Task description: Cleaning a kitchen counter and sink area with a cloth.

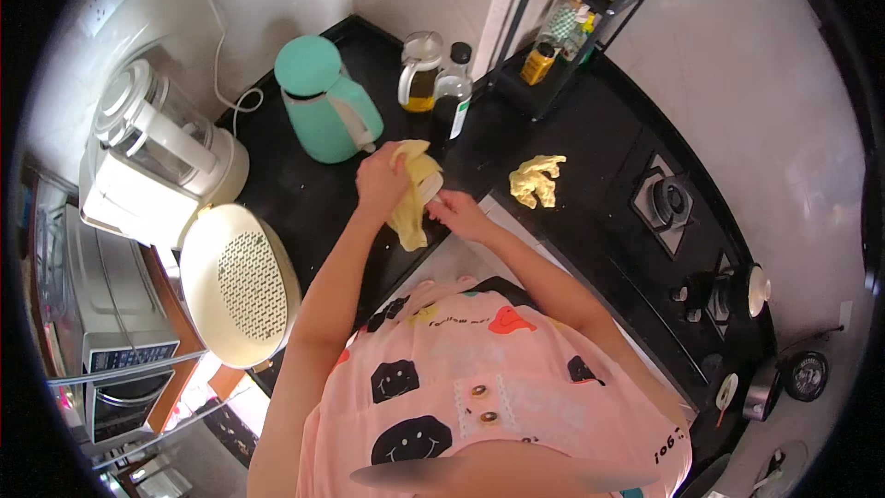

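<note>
My left hand (382,180) grips a yellow cloth (409,221), which hangs down below the fingers and wraps part of a small white round object (431,185). That object's kind is not clear, since cloth and fingers cover much of it. On its near right side, my right hand (460,214) pinches a narrow part of it between thumb and fingers. Both hands are above the front edge of the black countertop (325,221). A second yellow cloth (536,183) lies crumpled on the counter to the right.
A teal jug (321,128), a glass oil pot (420,86) and a black-capped bottle (453,93) stand behind my hands. To the left are a glass electric kettle (173,138) and a cream perforated basket (200,283). A spice rack (536,100) and gas burner (669,197) are rightward.
</note>
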The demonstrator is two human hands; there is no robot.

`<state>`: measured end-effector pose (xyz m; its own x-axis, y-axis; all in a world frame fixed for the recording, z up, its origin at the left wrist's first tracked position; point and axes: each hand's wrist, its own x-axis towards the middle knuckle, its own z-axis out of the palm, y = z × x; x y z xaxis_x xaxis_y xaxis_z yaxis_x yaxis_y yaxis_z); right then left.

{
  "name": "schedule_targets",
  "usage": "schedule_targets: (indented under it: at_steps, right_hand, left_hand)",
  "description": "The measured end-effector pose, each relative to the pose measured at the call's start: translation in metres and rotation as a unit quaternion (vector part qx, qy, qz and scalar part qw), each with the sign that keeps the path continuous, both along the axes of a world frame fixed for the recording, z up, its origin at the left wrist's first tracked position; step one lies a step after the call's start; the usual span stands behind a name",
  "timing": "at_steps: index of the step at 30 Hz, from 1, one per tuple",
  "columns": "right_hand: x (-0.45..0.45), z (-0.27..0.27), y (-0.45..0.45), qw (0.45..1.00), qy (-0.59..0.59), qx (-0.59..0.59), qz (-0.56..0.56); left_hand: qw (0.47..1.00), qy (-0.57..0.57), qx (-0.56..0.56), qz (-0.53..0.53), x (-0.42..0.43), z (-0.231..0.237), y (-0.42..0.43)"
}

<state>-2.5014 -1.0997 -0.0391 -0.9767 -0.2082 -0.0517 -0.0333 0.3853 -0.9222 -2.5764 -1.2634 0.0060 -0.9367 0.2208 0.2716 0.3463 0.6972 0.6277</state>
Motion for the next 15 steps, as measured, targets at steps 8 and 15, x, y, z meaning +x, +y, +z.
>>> schedule_targets:
  at_steps: [8,15]
  right_hand:
    - [0.001,0.014,0.022,0.993,-0.031,-0.111,-0.001]
    - [0.048,0.085,0.171,0.974,-0.064,-0.134,-0.17]
  left_hand:
    - [0.989,0.056,0.101,0.089,0.035,-0.087,-0.081]
    - [0.973,-0.003,-0.135,0.188,0.113,-0.071,-0.132]
